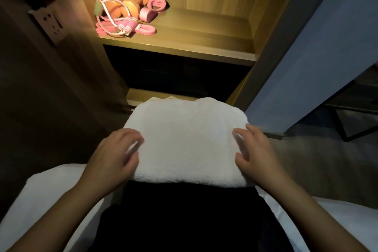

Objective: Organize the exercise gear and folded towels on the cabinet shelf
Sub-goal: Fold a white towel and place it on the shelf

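Observation:
A folded white towel (187, 141) lies across my lap in front of the cabinet. My left hand (116, 153) rests on its left edge with fingers spread flat. On the towel's right edge my right hand (252, 152) lies the same way, fingers straight. Up on the lit wooden shelf (204, 35), at its left end, sits the exercise gear: orange dumbbells (127, 0), a pink skipping rope (120, 24), a pink hand gripper (152, 9) and a pink resistance band (146, 29).
The cabinet's open grey door (319, 51) stands at the right. A dark compartment (176, 73) lies under the lit shelf. A wall socket (50, 23) is on the left panel. White bedding (41, 200) flanks my legs.

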